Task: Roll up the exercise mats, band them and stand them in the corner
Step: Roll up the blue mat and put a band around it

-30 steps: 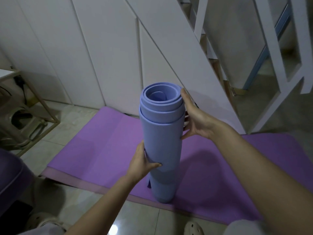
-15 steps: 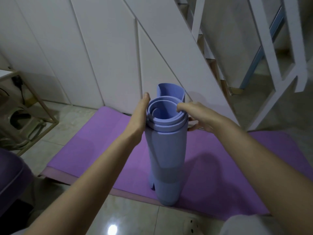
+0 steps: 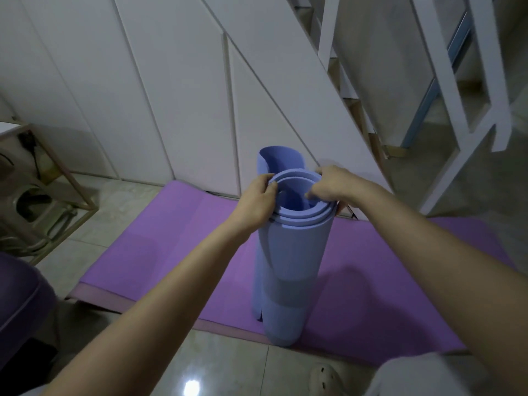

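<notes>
A blue rolled mat (image 3: 288, 261) stands upright on its end on the flat purple mat (image 3: 160, 247) spread over the floor. Its inner layer sticks up above the roll at the back. My left hand (image 3: 257, 204) grips the roll's top rim on the left, thumb over the edge. My right hand (image 3: 331, 185) grips the top rim on the right, with fingers hooked inside the coil. A darker band-like strip shows around the roll's lower part; whether it is a band is unclear.
White slanted cabinet panels (image 3: 177, 90) rise behind the mats, under a staircase (image 3: 357, 104). A wooden-framed rack with a stool (image 3: 34, 201) stands at the left. A dark purple cushion (image 3: 20, 304) lies at lower left. My shoe (image 3: 325, 375) is on the tiled floor.
My left hand rose from the roll's middle to its top rim. My right hand moved from the side onto the rim, fingers inside. The inner layer has pushed up above the roll.
</notes>
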{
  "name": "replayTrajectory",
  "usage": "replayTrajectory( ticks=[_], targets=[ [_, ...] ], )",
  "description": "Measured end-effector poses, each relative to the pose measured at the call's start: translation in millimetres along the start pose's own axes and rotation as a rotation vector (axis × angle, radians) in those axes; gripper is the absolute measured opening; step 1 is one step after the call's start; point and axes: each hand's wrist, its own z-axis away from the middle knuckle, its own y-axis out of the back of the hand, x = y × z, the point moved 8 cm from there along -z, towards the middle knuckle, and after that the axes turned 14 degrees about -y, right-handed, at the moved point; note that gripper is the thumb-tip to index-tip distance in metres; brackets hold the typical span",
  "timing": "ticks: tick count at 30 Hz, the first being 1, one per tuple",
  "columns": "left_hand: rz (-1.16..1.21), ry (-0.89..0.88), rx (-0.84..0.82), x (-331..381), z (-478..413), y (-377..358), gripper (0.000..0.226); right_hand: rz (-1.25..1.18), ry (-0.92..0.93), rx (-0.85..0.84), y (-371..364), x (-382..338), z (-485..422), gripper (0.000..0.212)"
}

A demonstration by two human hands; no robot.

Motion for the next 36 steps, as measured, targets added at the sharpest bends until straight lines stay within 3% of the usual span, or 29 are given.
replayTrajectory(
  ticks=[4, 6, 10, 12, 17, 21, 25, 31, 36],
  targets=[
    [0.049, 0.027, 0.145, -8.5, 0.9, 13.3, 0.030, 0.307, 0.118, 0.134, 9.5, -9.3, 5.3, 0.025],
    [-0.091, -0.023, 0.257, -3.6, 2.1, 25.2, 0.026, 0.357, 0.164, 0.161, 12.0, -8.1, 8.6, 0.021],
    [-0.451, -0.083, 0.459, 2.7, 4.4, 51.5, 0.047, 0.371, 0.200, 0.179, 16.3, 1.6, 11.2, 0.023],
    [-0.461, 0.004, 0.427, -7.6, -0.2, 56.2, 0.051, 0.386, 0.219, 0.166, 16.4, 4.3, 13.0, 0.023],
    [-0.252, 0.140, 0.144, -22.3, -7.7, 42.9, 0.048, 0.441, 0.242, 0.106, 13.2, 8.2, 15.0, 0.030],
    [-0.357, 0.016, 0.209, -6.9, -8.2, 58.3, 0.038, 0.496, 0.220, 0.129, 13.6, 15.7, 9.9, 0.047],
    [-0.371, -0.066, 0.231, 9.7, -1.2, 59.4, 0.038, 0.478, 0.119, 0.296, 27.6, 26.8, 3.7, 0.034],
    [-0.316, -0.189, 0.175, 40.4, 11.8, 26.4, 0.038, 0.245, -0.093, 0.414, 48.1, 41.0, -3.6, 0.036],
    [-0.341, -0.284, 0.212, 69.2, 11.2, 16.1, 0.033, 0.083, -0.129, 0.420, 52.6, 27.9, -1.3, 0.047]
  ],
)
